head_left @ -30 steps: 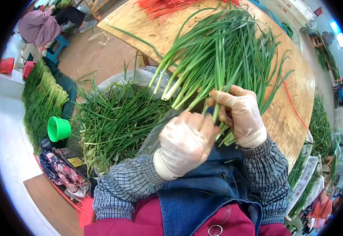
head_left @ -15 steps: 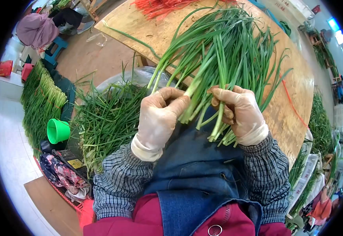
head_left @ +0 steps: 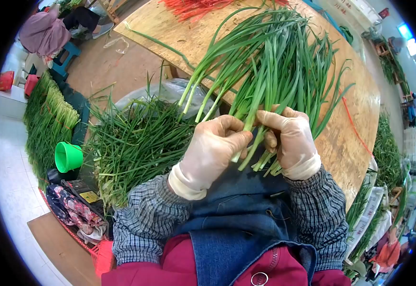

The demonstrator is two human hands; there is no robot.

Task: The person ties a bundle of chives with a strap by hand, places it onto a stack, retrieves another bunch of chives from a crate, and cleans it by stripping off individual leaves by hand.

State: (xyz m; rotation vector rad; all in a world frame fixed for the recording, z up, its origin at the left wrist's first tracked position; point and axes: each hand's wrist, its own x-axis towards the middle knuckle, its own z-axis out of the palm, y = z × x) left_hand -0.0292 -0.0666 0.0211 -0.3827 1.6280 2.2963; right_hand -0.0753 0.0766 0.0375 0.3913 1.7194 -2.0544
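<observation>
A loose heap of garlic chives (head_left: pixel 289 62) lies on the wooden table, its pale cut ends toward me and reaching past the edge. My left hand (head_left: pixel 213 150), in a thin whitish glove, pinches a chive stalk low down near its pale base. Close beside it, my gloved right hand (head_left: pixel 294 140) grips chives between thumb and bent fingers, with stalk ends poking out below. The two hands' fingertips nearly meet. A few separate chives (head_left: pixel 193 90) hang over the table edge left of my hands.
The wooden table (head_left: pixel 356 143) holds red ties (head_left: pixel 193 8) at its far side. Left of my lap is a heap of green leaves (head_left: pixel 136 148) on clear plastic. Beyond stand a green bucket (head_left: pixel 68 157), bundled chives (head_left: pixel 50 119) and a person (head_left: pixel 46 35) near a blue stool (head_left: pixel 66 58).
My left hand has moved right and slightly down, closer to my right hand. The stalks between the hands have shifted, while my right hand stays nearly in place.
</observation>
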